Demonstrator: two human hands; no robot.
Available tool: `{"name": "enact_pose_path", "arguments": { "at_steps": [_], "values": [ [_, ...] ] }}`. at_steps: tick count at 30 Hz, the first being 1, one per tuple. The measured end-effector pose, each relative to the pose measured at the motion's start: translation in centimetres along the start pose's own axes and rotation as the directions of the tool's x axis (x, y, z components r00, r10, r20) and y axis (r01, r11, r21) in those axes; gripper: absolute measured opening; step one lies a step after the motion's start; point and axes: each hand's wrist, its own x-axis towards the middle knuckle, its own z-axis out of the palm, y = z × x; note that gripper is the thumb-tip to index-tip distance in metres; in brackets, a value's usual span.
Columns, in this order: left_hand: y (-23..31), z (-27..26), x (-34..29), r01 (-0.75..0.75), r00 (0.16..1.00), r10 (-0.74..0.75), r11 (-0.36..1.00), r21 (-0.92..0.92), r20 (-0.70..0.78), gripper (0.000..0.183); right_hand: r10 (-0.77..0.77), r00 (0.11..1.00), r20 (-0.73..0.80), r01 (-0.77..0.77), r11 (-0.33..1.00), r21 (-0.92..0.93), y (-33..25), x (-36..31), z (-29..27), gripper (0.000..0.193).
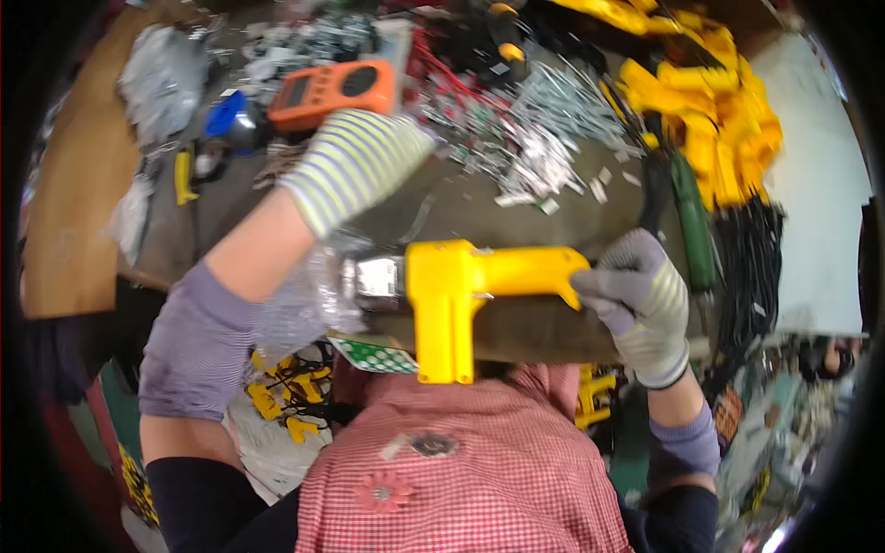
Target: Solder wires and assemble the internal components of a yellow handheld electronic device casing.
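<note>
A yellow plastic power-tool housing (444, 309) lies at the near edge of the bench, its handle pointing right. My right hand (645, 304), in a striped glove, is closed on the handle's end, thumb and fingers pinching it. A dark cylindrical part with a shiny label (378, 276) joins the housing's left side, next to clear plastic wrap (309, 295). My left hand (364, 166), gloved too, reaches over the bench beside an orange multimeter (332, 95). Its fingertips are blurred near the small metal parts, and whether they hold anything is unclear.
Loose screws and long metal pins (572, 101) pile up at the back. White small pieces (539, 161) lie before them. Yellow housings (710, 120), a green tool (693, 221) and black cables (749, 267) sit on the right. A yellow-handled tool (184, 175) lies left.
</note>
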Motion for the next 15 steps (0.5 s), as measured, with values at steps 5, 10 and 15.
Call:
{"name": "enact_pose_path", "arguments": {
  "at_steps": [5,10,15],
  "values": [
    [1.2,-0.6,-0.8,0.024,0.991,-0.031,0.998,-0.061,-0.13,0.012,-0.009,0.998,-0.059,0.001,0.991,-0.135,-0.3,-0.7,1.0,0.011],
    [2.7,-1.3,-3.0,0.079,0.967,-0.191,0.856,-0.512,-0.169,0.019,-0.218,0.976,0.007,0.218,0.968,-0.123,1.2,-3.1,0.5,0.022],
    [4.5,-2.5,-6.3,-0.042,0.901,-0.355,0.498,-0.866,-0.249,0.022,-0.233,0.972,0.022,0.229,0.928,-0.295,1.0,-3.7,-0.3,0.03]
  ]
}}
